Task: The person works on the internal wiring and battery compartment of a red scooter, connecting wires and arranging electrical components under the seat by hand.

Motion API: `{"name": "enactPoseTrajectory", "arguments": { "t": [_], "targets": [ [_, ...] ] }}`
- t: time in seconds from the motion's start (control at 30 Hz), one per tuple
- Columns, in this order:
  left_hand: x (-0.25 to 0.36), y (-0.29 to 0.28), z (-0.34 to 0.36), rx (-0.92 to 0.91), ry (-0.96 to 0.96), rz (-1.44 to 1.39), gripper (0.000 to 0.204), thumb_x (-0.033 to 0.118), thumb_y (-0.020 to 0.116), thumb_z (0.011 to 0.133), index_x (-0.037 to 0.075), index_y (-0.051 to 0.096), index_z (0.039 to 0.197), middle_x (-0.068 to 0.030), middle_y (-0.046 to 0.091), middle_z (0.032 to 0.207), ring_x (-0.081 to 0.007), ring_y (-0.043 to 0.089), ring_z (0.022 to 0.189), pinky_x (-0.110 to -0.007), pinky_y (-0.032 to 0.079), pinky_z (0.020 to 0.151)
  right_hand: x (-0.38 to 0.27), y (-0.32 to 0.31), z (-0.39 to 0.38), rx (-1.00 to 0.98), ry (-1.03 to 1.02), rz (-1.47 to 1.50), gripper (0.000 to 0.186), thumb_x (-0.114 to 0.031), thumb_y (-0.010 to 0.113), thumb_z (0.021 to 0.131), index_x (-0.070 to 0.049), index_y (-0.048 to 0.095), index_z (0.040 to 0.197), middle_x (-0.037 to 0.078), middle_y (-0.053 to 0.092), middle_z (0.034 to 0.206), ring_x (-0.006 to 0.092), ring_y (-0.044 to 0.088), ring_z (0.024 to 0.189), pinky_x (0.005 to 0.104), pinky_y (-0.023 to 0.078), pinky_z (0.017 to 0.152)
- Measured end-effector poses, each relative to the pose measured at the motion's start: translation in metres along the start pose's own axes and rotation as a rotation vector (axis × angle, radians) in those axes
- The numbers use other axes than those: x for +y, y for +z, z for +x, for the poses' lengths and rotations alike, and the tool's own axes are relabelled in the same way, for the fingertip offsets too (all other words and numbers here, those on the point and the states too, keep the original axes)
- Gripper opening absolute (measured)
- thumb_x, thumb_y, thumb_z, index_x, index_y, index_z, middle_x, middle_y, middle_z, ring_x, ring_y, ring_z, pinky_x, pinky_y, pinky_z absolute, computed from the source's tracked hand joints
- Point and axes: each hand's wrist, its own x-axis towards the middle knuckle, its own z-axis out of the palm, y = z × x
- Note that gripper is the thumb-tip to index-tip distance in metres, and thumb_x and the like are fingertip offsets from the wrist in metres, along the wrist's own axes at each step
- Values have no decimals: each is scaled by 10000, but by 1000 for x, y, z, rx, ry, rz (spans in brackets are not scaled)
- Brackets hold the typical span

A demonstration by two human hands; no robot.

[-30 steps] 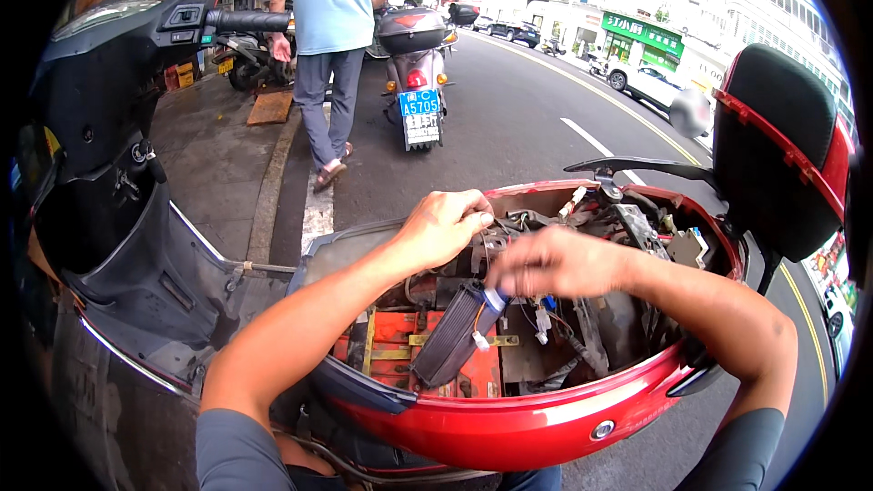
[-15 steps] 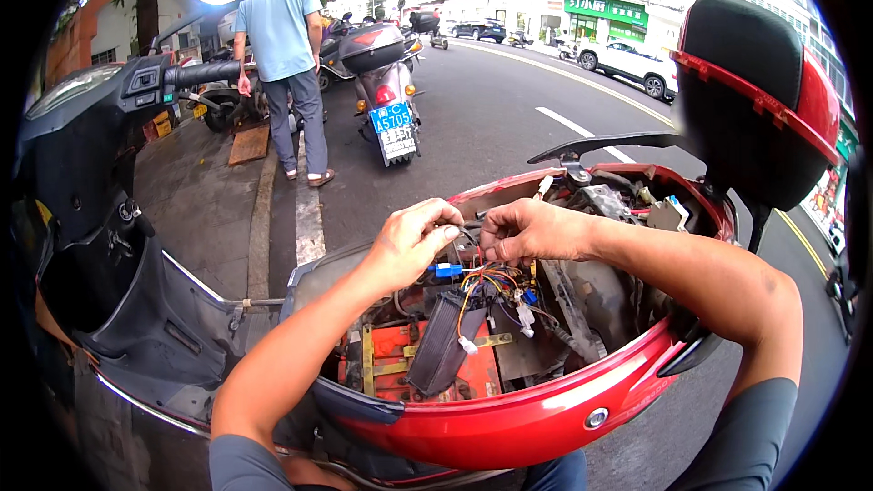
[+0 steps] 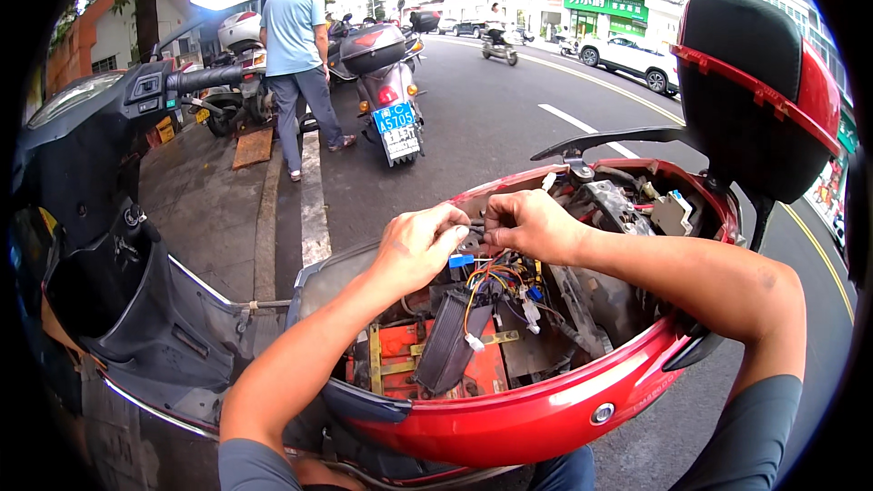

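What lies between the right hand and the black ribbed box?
In the head view, a bundle of multicoloured wires lies between the right hand and the black ribbed box, with a blue connector to its left.

Your red side panel (image 3: 518, 427) looks like smooth, glossy plastic; in the bay, the black box (image 3: 444, 345) is matt and ribbed, the red cases (image 3: 396, 339) under it are scuffed and grimy, plastic by the look. Your wires (image 3: 494, 278) look plastic-sheathed and smooth, the white connector (image 3: 474, 343) and blue connector (image 3: 461, 261) moulded plastic. Around you: dull, dusty grey leg shield (image 3: 150, 332) plastic, shiny metal-look edge strip (image 3: 205, 283), matt black handlebar grip (image 3: 205, 80), matt black pad (image 3: 750, 45) against a glossy red shell (image 3: 821, 95), matt grey cloth sleeves (image 3: 750, 427), matt asphalt (image 3: 491, 136).
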Motion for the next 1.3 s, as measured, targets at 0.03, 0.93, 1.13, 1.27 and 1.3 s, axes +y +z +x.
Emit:
{"name": "enactPoseTrajectory", "arguments": {
  "t": [0.03,0.93,1.13,1.27,1.3],
  "targets": [
    [1,2,0,15,18,15,201,178,618,890,-6,653,966,-85,600,631,-121,573,567,-313,444,548,1,-1,0,14,-5,-29,159,-115,705,773,-5,618,847,119,669,754,226,648,711,353,507,682],
    [-16,-2,3,-150,-114,-513,212,39,579,904,8,590,1114,-37,633,959,-87,591,850,-254,498,752,-8,-21,5,-395,234,372,225,-218,599,950,-45,624,1092,8,654,956,88,604,877,272,497,720],
    [-16,0,2,-145,-99,-593,216,-27,565,902,0,565,1116,-48,622,1021,-98,609,915,-262,511,813,-2,-6,1,-428,232,542,140,-217,614,944,-82,633,975,-8,654,901,82,589,835,262,491,699],
    [-15,-1,3,-153,-48,-440,194,-17,605,867,-7,615,1060,-35,611,948,-104,623,870,-256,518,776,2,-7,1,-416,215,493,110,-179,627,933,-69,629,941,1,653,874,91,593,785,267,489,682],
    [-15,-3,3,-153,6,-376,195,-17,615,855,-8,625,1050,-38,607,930,-108,625,857,-256,517,762,2,-7,2,-410,215,473,99,-164,631,926,-64,630,929,4,654,867,96,595,771,269,488,675]
  ]
}}
